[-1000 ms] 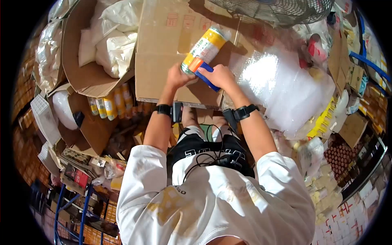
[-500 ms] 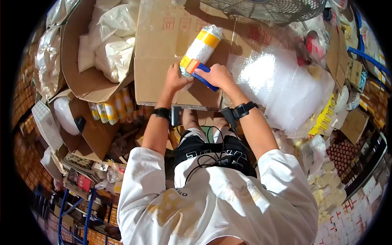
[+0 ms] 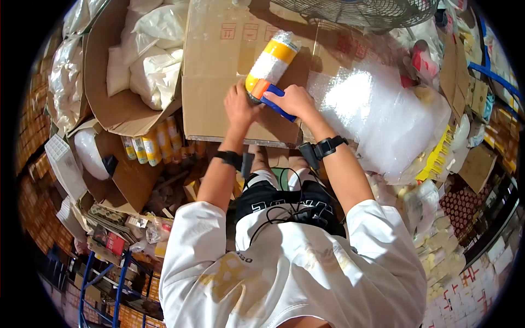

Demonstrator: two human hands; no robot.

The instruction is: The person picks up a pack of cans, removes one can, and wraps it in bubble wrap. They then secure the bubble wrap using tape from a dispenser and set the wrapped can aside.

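Head view, inspected left to right. Found at far left an open cardboard carton (image 3: pixel 104 104) stuffed with white plastic bags (image 3: pixel 147 71). Noted below it a row of yellow-and-white bottles (image 3: pixel 150 143) standing side by side in another opened box. Recorded next a large closed cardboard box (image 3: pixel 213 98) lying flat in front of the person. Found the left hand (image 3: pixel 239 106) over that box, fingers clasped about the lower end of a wrapped bottle (image 3: pixel 272 60). Logged the wrapped bottle as yellow and white, sheathed in clear bubble film, lying tilted on the top of the large box, upper end pointing away and to the right. Found the right hand (image 3: pixel 295 101) just beside the left, closed round the blue handle of a tape dispenser (image 3: pixel 268 93). Noted the orange head of the dispenser pressed against the lower end of the bottle, between the two hands. Observed a black wrist-worn device (image 3: pixel 229 158) strapped on each forearm. Recorded further right a big glossy heap of bubble wrap (image 3: pixel 377 120) lying against the right side of the box. Sighted a wire fan grille (image 3: pixel 355 13) at the top edge, above box and bubble wrap. Could not tell from this view whether any tape was stuck to the bottle.
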